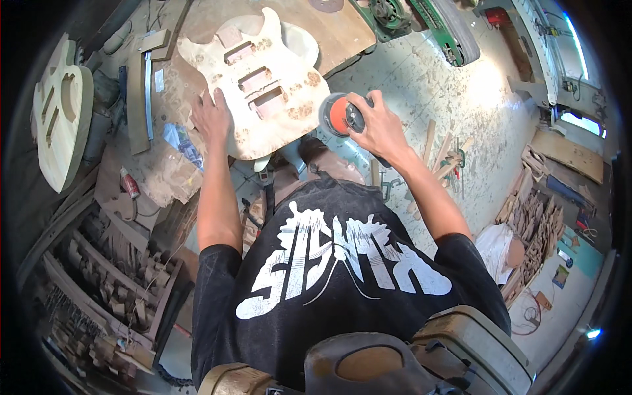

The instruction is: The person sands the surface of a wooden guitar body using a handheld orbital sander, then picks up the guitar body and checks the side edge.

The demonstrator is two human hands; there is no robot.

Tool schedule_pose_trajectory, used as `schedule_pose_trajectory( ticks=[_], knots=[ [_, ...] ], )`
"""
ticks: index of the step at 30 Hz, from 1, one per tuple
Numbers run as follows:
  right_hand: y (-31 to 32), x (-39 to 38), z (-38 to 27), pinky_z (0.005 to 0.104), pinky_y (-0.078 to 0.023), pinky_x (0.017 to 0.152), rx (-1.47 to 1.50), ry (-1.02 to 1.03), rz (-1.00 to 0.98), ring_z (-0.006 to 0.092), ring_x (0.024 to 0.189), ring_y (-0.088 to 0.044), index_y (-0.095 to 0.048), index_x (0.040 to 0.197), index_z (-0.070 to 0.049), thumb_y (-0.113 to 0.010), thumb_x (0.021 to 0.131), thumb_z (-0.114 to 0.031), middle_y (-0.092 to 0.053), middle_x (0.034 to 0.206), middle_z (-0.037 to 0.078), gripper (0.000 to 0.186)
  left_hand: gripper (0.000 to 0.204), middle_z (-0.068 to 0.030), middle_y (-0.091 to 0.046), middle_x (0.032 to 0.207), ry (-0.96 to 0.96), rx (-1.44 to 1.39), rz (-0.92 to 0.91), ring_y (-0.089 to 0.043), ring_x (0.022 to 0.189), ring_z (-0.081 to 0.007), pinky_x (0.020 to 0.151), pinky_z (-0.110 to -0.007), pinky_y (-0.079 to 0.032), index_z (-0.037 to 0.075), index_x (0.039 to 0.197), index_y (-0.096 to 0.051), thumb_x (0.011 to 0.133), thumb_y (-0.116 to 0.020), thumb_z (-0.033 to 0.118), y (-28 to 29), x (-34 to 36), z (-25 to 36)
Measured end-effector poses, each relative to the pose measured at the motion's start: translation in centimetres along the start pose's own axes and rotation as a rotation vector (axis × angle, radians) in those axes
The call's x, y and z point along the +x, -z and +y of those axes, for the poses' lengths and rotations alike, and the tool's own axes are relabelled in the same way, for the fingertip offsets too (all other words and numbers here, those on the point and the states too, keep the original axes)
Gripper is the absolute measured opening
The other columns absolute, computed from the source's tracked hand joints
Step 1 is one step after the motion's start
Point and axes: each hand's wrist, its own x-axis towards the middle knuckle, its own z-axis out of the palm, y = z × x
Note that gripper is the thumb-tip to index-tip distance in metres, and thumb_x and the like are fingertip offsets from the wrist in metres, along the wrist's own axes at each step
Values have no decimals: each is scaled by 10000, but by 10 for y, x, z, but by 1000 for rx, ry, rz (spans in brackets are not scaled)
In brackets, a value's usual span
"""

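An electric guitar body (273, 108) of pale wood with burl-like figure lies on the workbench, with three pickup cavities cut through its top. My left hand (212, 118) rests against its left edge, fingers spread and laid flat. In my right hand (378, 125) is an orange and black handheld power sander (340, 115), its round pad turned toward the body's right edge. The pad looks blurred, and I cannot tell whether it touches the wood. Another pale rounded piece (299, 43) shows partly from under the body's far side.
A second guitar body (62, 122) stands at far left. On the workbench (339, 33) lie wood strips (137, 102) and a crumpled plastic wrapper (182, 143). A green belt sander (438, 29) stands at the top right. Wood offcuts (536, 220) are piled at right; a rack (112, 289) stands lower left.
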Motion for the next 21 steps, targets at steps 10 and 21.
schedule_pose_trajectory(
  ticks=[10, 21],
  knots=[
    [-7, -3, -4, 530, -598, 810, -18, 15, 2, 452, 992, -684, -577, 1366, -242, -821, 809, -230, -525, 1199, 197, 609, 656, -293, -481, 1576, 5, 15, -24, -400, 1503, -425, 1247, -566, -251, 55, 1511, -582, 1091, -404, 527, -3, 2, -4],
    [-9, 13, -23, 530, -601, 824, 2, 95, 2, 460, 993, -690, -568, 1391, -233, -823, 813, -225, -528, 1201, 203, 632, 638, -290, -504, 1554, -5, 34, -20, -412, 1492, -422, 1246, -566, -257, 75, 1517, -581, 1090, -409, 516, 0, 2, -4]
  ],
)
